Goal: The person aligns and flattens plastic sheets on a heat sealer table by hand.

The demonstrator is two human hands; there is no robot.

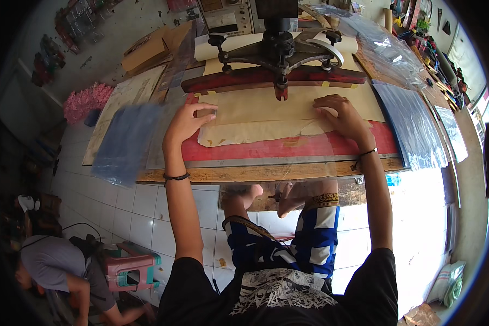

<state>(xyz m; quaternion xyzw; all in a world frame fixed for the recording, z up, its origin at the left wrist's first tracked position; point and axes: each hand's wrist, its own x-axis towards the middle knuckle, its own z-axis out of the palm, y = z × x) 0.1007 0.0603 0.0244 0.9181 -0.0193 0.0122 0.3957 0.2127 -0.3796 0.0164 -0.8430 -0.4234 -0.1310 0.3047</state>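
At the front middle of the tabletop (266, 173), a clear sheet (307, 149) spans the space between two hands, its near part reaching past the wooden front edge; its see-through outline is hard to follow. The left hand (193, 117) has thumb and forefinger nearly closed, pinching the sheet's left side; the right hand (342, 114) has bent fingers drawn close to the thumb at its right side. Beneath lies brown paper (255, 96), its ragged near edge short of the front edge, on a red mat (386, 138) showing as a strip along that edge.

Just beyond the hands, a red bar (228, 82) under a black press bracket (282, 54) crosses the paper's rear part, bounding the working room toward the rear edge. The widest room lies between the hands, below the bar. A blue film stack (410, 122) lies near the right hand, by the right front corner; another blue film (127, 138), blurred, overhangs the left front corner, well apart from the left hand. A pale roll (204, 51) lies behind the bar, and a cardboard box (146, 51) stands toward the left rear corner. On the floor beyond the left front corner, a bent-over person (54, 258) is beside a red stool (127, 269).
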